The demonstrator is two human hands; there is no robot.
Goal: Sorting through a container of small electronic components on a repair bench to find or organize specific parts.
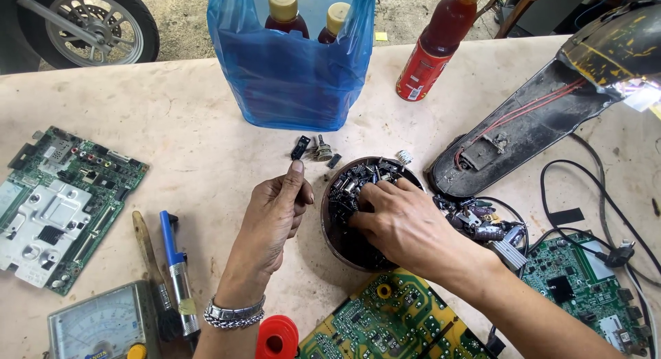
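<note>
Surface: a pale, stained worktable [206,159] outdoors, bare ground beyond its far edge

Nearest us, along the near edge: an analogue meter [96,324], a wood-handled soldering iron [148,255], a blue-handled desoldering pump [175,269], a red solder spool [277,337] and a yellow-green circuit board [392,324]

Our left hand [272,218], a metal bracelet at the wrist: fingers curled loosely together, thumb raised; we cannot tell whether anything is pinched in it. It hovers just left of the bowl

Our right hand [399,224]: fingers spread and pressed down into the parts, resting inside a round dark bowl [344,245] filled with small electronic components [348,183]; whether it grips any one piece is hidden

To the sides: a large green circuit board [58,200] with a metal shield, far left; a second green board [585,290] at right, with a heap of capacitors and connectors [485,224] just beside the bowl and black cables [592,193] looping past it

Just beyond the bowl: a few loose small parts [313,150] on the table

Farther: a blue plastic bag [289,76] holding two yellow-capped bottles, a third bottle of red liquid [437,45] leaning beside it, and a long black curved casing [530,125] with red wires, at right

Farthest: a motorcycle wheel [89,25], upper left, off the table
</note>
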